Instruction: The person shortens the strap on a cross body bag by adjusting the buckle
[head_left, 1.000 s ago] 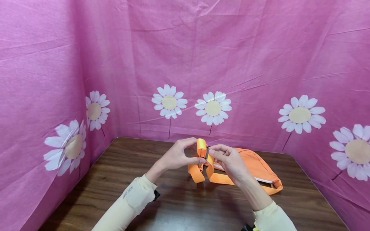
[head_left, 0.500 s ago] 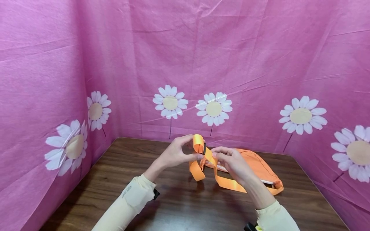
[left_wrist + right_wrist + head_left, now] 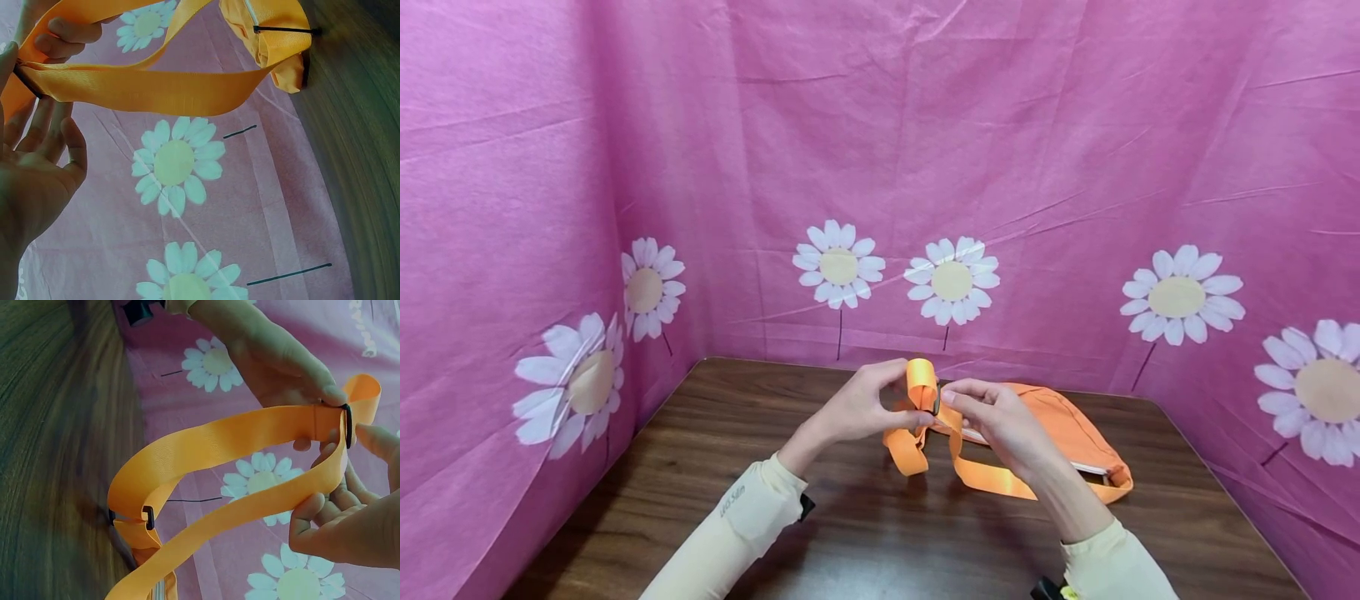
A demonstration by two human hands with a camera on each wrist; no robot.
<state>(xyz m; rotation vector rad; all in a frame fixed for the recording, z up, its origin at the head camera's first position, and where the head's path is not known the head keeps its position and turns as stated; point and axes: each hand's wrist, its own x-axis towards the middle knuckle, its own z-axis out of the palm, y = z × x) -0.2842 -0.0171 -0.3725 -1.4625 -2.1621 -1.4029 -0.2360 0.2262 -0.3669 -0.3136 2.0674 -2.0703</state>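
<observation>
An orange bag (image 3: 1063, 421) with a white zipper lies on the table, its orange strap (image 3: 988, 477) running up to both hands. My left hand (image 3: 853, 406) pinches the strap at a black slider buckle (image 3: 348, 426), thumb near the buckle's edge. Above the buckle the webbing stands up in a small loop (image 3: 921, 375). Just right of the buckle, my right hand (image 3: 1003, 421) holds the strap, its thumb and index finger close to the buckle in the right wrist view. Lower on the strap, a black ring (image 3: 149, 517) joins it near the bag.
A dark wood-grain table (image 3: 880, 542) lies under the hands and bag. Pink cloth (image 3: 880, 125) printed with white daisies hangs around the back and both sides.
Both hands lift slightly with the buckle, then come down again. My right hand moves away from the buckle along the strap, then back close to it.
</observation>
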